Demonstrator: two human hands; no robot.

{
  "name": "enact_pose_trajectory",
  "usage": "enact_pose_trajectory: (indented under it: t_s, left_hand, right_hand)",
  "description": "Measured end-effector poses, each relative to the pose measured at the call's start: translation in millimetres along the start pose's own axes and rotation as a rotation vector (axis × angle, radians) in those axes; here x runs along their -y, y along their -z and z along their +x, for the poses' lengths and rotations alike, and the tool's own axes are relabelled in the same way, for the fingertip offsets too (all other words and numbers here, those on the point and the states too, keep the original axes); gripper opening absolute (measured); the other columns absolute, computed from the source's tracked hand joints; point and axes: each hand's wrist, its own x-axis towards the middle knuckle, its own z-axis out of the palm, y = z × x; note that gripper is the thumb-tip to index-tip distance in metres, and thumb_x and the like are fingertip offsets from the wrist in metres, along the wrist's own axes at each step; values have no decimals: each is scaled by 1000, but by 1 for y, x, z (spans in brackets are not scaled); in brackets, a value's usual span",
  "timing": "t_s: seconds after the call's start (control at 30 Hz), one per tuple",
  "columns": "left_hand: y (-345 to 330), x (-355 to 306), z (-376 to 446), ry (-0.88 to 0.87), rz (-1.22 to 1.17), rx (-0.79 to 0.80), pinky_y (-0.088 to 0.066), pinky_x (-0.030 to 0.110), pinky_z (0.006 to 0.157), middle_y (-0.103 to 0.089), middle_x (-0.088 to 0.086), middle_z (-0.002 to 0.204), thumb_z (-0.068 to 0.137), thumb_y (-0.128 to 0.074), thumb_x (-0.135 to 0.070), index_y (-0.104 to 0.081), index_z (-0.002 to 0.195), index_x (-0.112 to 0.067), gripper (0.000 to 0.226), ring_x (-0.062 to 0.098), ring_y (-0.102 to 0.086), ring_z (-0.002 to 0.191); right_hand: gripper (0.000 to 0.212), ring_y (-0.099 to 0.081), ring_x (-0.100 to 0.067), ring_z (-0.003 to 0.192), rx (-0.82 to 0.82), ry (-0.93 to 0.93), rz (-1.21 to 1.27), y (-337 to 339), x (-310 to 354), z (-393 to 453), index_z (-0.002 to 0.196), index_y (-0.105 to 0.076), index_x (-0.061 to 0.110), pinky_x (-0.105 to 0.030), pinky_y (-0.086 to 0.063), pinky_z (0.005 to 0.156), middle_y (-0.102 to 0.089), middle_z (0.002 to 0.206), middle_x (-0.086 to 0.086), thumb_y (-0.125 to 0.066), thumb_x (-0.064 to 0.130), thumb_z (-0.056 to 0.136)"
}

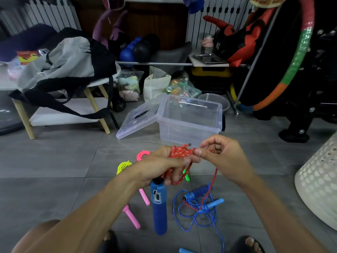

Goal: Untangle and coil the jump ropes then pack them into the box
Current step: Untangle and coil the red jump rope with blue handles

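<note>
My left hand (pixel 160 166) grips the red rope (pixel 180 152) as a bundle of loops with its blue handle (pixel 158 207) hanging below; my right hand (pixel 220 157) pinches the strand just beside that bundle. To wind well, I should keep each turn tight and side by side around the bundle, feeding slack up from the floor where the tail crosses the blue rope (pixel 197 212). Beyond the bundle the box (pixel 191 123) sits open, nothing in it yet.
</note>
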Motion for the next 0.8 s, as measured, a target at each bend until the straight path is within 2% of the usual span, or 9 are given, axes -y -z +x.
enact_pose_trajectory:
  t_s: [0.13,0.27,0.4,0.47,0.53,0.57,0.63,0.7,0.8]
  left_hand:
    - [13,0,1,-83,-402,6,-30,14,34,-43,1,41,90,-50,-18,-72,100,-4,28,6,-33,27]
    - [23,-1,4,-133,-628,-134,-20,17,36,-40,-1,42,87,-45,-24,-72,93,-5,34,5,-31,27]
    - [29,0,7,-106,-634,-251,-20,18,39,-43,-2,43,85,-47,-28,-63,102,-3,34,5,-33,29]
    - [26,2,7,-64,-592,-239,-23,17,37,-44,-1,43,85,-48,-29,-63,102,-3,35,6,-34,29]
    - [23,3,6,-32,-555,-202,-26,17,36,-45,0,44,85,-49,-29,-66,100,-4,34,7,-35,29]
    - [22,4,6,-26,-550,-180,-27,17,36,-45,0,45,85,-50,-29,-68,98,-4,33,7,-35,29]
    - [19,4,6,-32,-561,-143,-29,17,36,-47,1,47,85,-50,-28,-72,95,-7,32,7,-37,30]
    - [17,2,6,-47,-600,-142,-32,17,38,-52,0,51,84,-50,-28,-74,94,-9,32,7,-39,33]
    - [17,1,7,-40,-659,-195,-37,15,40,-60,0,59,82,-52,-28,-72,98,-8,32,6,-44,37]
  right_hand:
    - [16,-53,-12,57,98,-110,76,18,-7,8,78,-66,11,-18,-44,55,-63,65,-6,-78,5,70]
    - [17,-50,-9,51,-11,-191,64,36,-17,13,79,-62,10,-24,-43,59,-61,60,-3,-73,-1,75]
    - [12,-47,-8,51,-162,-126,198,45,-19,16,77,-63,12,-20,-42,56,-56,59,-1,-71,3,78]
    - [5,-44,-9,50,-225,-89,304,46,-14,15,79,-64,9,-18,-41,52,-59,59,0,-67,7,82]
    - [10,-42,-8,48,-292,-91,326,45,-12,15,78,-64,7,-18,-37,48,-60,60,-1,-64,11,87]
    - [15,-41,-7,47,-321,-85,252,45,-15,16,74,-64,8,-19,-35,47,-59,59,-1,-64,13,88]
    - [27,-38,-4,44,-320,-33,-103,43,-25,19,64,-61,12,-18,-32,47,-54,54,2,-64,17,90]
    - [34,-40,-5,41,-207,14,-427,35,-31,19,57,-58,19,-16,-30,44,-49,48,8,-64,17,90]
    - [31,-44,-4,45,14,7,-579,13,-29,14,61,-62,19,-18,-33,45,-56,52,1,-59,19,91]
